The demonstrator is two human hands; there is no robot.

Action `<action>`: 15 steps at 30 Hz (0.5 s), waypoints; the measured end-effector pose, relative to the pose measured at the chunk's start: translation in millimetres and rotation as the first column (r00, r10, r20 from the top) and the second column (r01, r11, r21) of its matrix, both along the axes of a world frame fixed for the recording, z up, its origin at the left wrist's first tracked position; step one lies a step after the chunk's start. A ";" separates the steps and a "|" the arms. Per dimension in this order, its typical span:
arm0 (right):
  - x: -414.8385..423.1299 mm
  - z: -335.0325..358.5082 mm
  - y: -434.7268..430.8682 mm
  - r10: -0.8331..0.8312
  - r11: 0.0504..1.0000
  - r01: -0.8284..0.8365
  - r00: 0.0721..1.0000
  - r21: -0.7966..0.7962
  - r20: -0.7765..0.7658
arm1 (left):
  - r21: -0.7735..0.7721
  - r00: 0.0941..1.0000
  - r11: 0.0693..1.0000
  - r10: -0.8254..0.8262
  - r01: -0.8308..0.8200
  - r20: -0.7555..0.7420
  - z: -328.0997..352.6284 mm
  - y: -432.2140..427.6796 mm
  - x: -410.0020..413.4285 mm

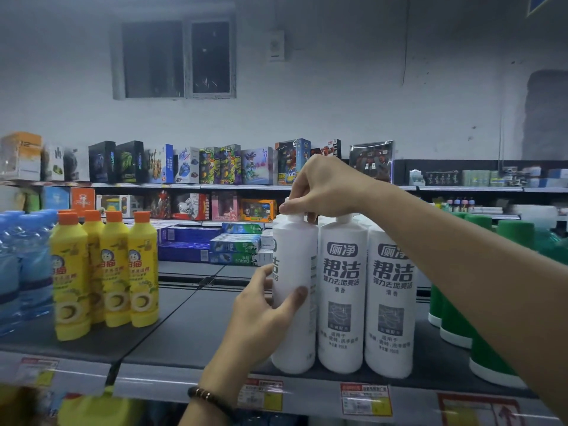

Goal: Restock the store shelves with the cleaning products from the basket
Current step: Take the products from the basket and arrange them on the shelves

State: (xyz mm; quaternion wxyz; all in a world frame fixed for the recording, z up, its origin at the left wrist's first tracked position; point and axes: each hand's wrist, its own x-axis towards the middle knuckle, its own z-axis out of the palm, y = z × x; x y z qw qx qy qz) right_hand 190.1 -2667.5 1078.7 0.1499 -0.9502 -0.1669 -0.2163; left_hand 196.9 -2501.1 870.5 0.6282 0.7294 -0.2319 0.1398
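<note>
Near the front edge of the dark grey shelf (190, 327), a tall white plastic cleaner bottle (293, 247) stands just beside two matching bottles (341, 287). The left hand (261, 315) wraps its body and the right hand (322, 189) pinches its top. Placing seems nearly done; next, its label probably needs turning forward.

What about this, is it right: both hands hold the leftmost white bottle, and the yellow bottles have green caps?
No. Head view: the left hand and right hand hold the leftmost white bottle, but the yellow bottles have orange caps.

Toy boxes (215, 165) stand in rows beneath a window (178, 58).
</note>
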 end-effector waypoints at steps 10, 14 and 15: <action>5.0 -1.2 -0.4 0.051 0.999 -0.051 0.999 -0.002 0.015 | 0.174 0.994 0.979 -0.105 0.105 -0.014 -7.6 17.6 6.2; 2.0 -2.6 -0.6 0.022 1.000 -0.022 0.999 -0.008 0.029 | 0.152 0.997 0.986 -0.077 0.075 0.006 -8.0 11.1 5.1; 0.7 -3.1 -1.3 0.013 1.000 -0.013 0.999 -0.018 0.037 | 0.155 0.997 0.985 -0.076 0.075 0.005 -7.6 9.7 4.6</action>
